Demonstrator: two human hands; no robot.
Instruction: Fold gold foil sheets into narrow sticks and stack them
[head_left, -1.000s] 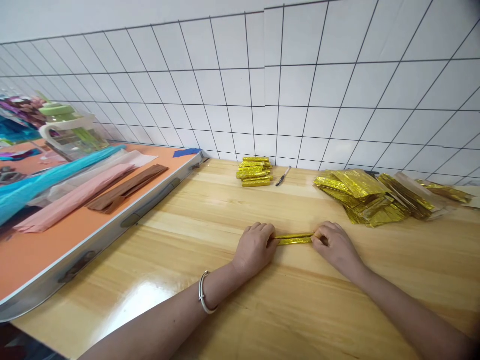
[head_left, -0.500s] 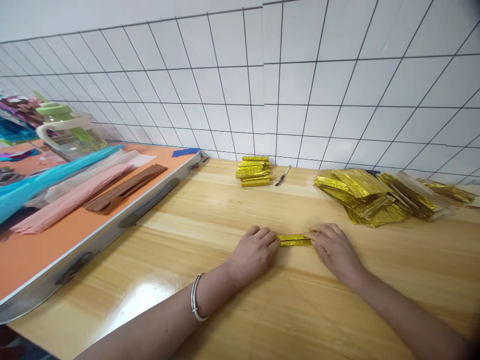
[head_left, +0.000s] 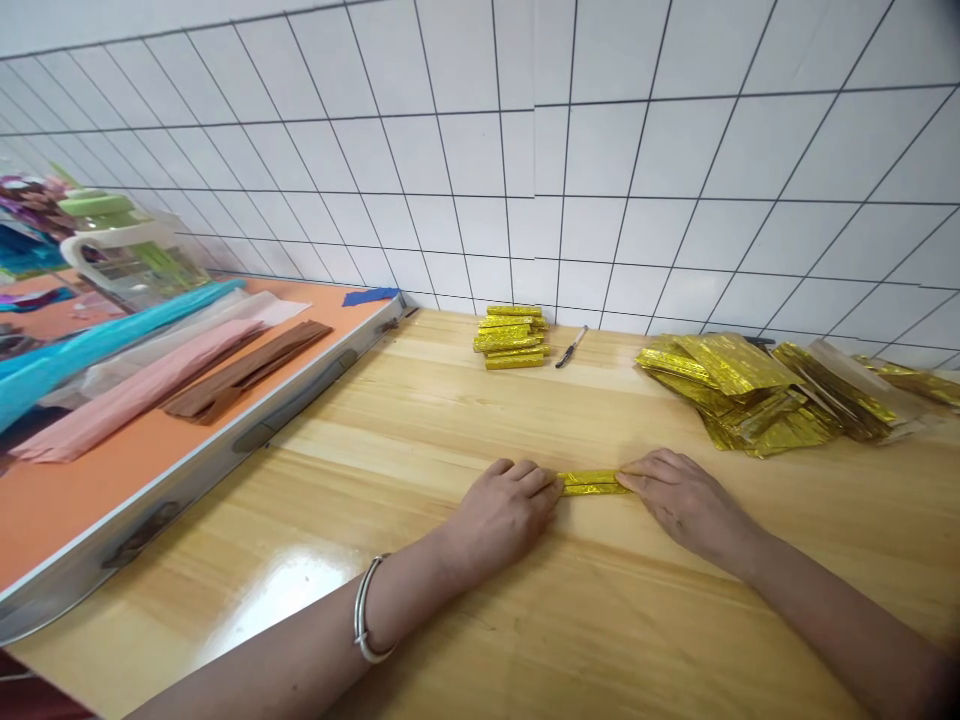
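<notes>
A narrow strip of folded gold foil paper (head_left: 589,483) lies flat on the wooden table (head_left: 420,430), with a lengthwise line along its middle. My left hand (head_left: 510,510), below a silver bangle, has its fingers curled down on the strip's left end. At the right end, the bunched fingers of my right hand (head_left: 682,500) pinch the foil. Both ends of the strip are hidden under my fingertips. Beyond my hands sits a small pile of gold foil rolls or folded strips (head_left: 512,338).
A pen (head_left: 572,347) lies beside the small pile. Loose gold foil sheets (head_left: 739,390) are heaped at the right. On the left, an orange-topped case (head_left: 330,345) bears brown (head_left: 247,372), pink (head_left: 142,390) and blue paper (head_left: 120,335), near a green-lidded jug (head_left: 135,250). A tiled wall stands behind.
The view has shifted slightly. My right fingers have straightened a little at the strip's right end. The foil strip stays in nearly the same place between my hands.
</notes>
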